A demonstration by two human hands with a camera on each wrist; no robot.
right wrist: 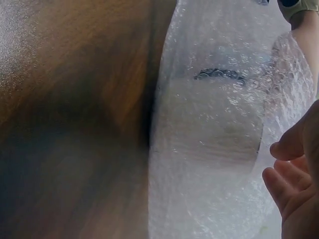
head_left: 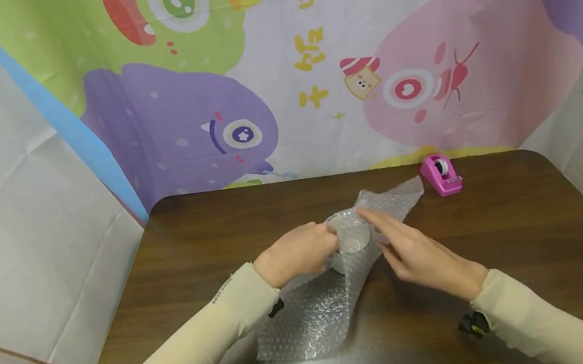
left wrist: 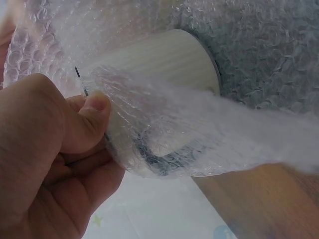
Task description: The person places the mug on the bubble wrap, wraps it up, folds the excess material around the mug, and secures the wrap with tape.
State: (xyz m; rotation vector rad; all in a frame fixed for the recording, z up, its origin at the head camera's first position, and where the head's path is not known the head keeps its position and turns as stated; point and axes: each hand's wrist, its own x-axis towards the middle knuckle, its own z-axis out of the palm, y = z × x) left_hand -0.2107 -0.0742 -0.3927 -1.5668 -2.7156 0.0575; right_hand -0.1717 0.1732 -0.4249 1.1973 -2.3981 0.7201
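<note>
A white mug (left wrist: 159, 55) with a dark rim stands in a sheet of bubble wrap (head_left: 314, 314) at mid-table. Through the film, its dark-edged handle (left wrist: 164, 162) shows in the left wrist view. My left hand (head_left: 300, 251) pinches the film against the mug's rim, thumb outside. On the other side, my right hand (head_left: 425, 253) has its fingers extended, fingertips right at the wrap beside the mug's mouth. In the right wrist view the wrap covers the mug's side, and the right thumb and fingers (right wrist: 284, 186) are apart.
A pink tape dispenser (head_left: 442, 174) with a roll of tape stands at the table's back right. One end of the wrap reaches toward it; the other lies across the brown wooden table (head_left: 193, 232) toward the front. A cartoon-print curtain (head_left: 319, 141) hangs behind.
</note>
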